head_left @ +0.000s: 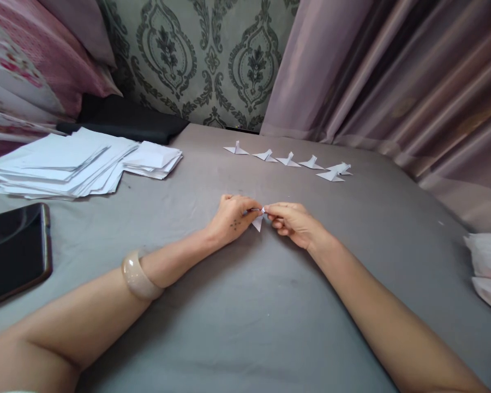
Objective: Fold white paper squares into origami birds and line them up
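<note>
1. paper sheets (65, 164) lie stacked at ten o'clock on the grey bed (245, 327); a dark phone (12, 251) lies at nine, its screen blank.
2. left hand (233, 221) pinches one end of a small folded paper piece (258, 220) at bed centre.
3. right hand (294, 224) pinches the other end; judged a fine crease mid-fold, calling for steady fingertip pressure.
4. finished paper figures (288, 160) sit in a row at one o'clock.
5. no writing is readable.
</note>
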{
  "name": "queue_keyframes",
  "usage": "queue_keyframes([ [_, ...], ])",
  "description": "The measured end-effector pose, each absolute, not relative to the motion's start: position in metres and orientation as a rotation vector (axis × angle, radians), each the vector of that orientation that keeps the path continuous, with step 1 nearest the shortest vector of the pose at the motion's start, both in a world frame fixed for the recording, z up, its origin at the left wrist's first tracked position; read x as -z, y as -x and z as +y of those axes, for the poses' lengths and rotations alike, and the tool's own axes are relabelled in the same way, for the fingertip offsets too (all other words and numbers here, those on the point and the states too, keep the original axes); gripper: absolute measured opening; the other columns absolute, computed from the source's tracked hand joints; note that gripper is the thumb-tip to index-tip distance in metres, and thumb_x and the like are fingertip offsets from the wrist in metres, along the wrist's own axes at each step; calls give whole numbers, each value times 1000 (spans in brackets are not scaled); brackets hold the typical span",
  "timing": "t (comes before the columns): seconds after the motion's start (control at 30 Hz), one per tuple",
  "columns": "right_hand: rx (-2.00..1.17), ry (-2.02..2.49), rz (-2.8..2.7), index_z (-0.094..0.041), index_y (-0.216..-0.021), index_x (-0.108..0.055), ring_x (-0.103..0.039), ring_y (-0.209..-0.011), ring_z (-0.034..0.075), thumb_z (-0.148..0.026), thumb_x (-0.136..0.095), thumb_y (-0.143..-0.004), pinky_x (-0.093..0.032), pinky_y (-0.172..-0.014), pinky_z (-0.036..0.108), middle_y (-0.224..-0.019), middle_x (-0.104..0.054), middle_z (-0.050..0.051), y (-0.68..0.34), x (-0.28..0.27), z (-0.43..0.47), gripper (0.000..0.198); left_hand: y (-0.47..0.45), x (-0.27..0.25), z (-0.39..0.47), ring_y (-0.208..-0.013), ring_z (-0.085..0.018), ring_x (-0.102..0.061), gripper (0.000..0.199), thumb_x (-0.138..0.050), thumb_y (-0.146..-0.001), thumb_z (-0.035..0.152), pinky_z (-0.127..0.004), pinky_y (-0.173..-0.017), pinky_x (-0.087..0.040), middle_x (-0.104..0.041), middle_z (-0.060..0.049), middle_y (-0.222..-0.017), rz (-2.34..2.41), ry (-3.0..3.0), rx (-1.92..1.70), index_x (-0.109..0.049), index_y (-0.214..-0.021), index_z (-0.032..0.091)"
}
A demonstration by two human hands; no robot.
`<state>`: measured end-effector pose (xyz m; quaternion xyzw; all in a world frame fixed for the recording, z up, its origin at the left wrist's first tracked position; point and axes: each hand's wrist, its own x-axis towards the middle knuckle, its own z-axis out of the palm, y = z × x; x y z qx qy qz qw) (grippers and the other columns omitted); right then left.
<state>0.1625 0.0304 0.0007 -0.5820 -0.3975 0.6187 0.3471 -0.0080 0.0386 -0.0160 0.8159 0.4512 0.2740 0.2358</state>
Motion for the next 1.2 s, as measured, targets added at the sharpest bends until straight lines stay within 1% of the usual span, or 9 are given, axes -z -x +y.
queue_keyframes([
  [0.13, -1671, 1487, -961, -14, -66, -59, -37, -46, 3, -22, -69, -68, -18, -34, 17, -63, -50, -2, -161, -2, 30, 14, 8, 16, 38, -83, -17, -62, 17, -52, -90, 22, -40, -91, -33, -73, -2, -91, 1232, -2246, -745, -70, -91, 21],
  [0.3, -1650, 1487, -980, -13, -68, -60, -36, -45, 3, -22, -69, -69, -17, -33, 16, -60, -46, -4, -162, 0, 30, 13, 8, 14, 39, -83, -18, -63, 18, -52, -90, 22, -40, -92, -34, -73, -1, -93, 1234, -2232, -723, -70, -92, 22],
  [0.4, -1643, 1469, -1017, -13, -67, -60, -36, -46, 3, -21, -68, -69, -18, -33, 15, -61, -47, -3, -162, 2, 30, 12, 7, 13, 38, -83, -17, -63, 17, -54, -89, 21, -39, -93, -35, -73, -1, -92, 1237, -2202, -748, -70, -93, 22],
  [0.53, -1601, 1484, -1059, -14, -65, -60, -37, -46, 3, -21, -66, -69, -18, -33, 15, -60, -48, -2, -163, 2, 30, 11, 7, 14, 38, -81, -16, -63, 17, -55, -88, 20, -34, -86, -41, -73, -1, -89, 1205, -2147, -798, -72, -91, 22],
  [0.7, -1594, 1535, -1041, -15, -62, -57, -37, -44, 3, -22, -68, -68, -18, -33, 16, -55, -45, -4, -163, 0, 29, 15, 8, 17, 39, -79, -16, -64, 17, -57, -87, 22, -27, -76, -46, -73, -2, -85, 1104, -2093, -870, -73, -89, 20],
  [0.97, -1538, 1536, -1151, -16, -61, -56, -38, -45, 4, -25, -67, -68, -20, -35, 17, -55, -46, -4, -164, 4, 30, 16, 10, 21, 42, -74, -14, -65, 16, -58, -85, 22, -22, -71, -47, -73, -1, -80, 1068, -2057, -934, -74, -84, 20],
  [1.13, -1465, 1520, -1280, -17, -61, -55, -36, -45, 5, -27, -63, -72, -22, -37, 19, -54, -45, -4, -166, 0, 27, 17, 10, 23, 43, -79, -15, -67, 16, -59, -84, 25, -22, -72, -48, -74, -2, -83, 1107, -2052, -931, -74, -84, 20],
  [1.2, -1415, 1529, -1359, -17, -66, -59, -37, -45, 6, -27, -61, -73, -25, -38, 20, -54, -47, -4, -168, -1, 26, 13, 10, 24, 43, -80, -16, -67, 16, -59, -84, 26, -23, -73, -49, -74, -2, -84, 1128, -2033, -934, -74, -85, 20],
])
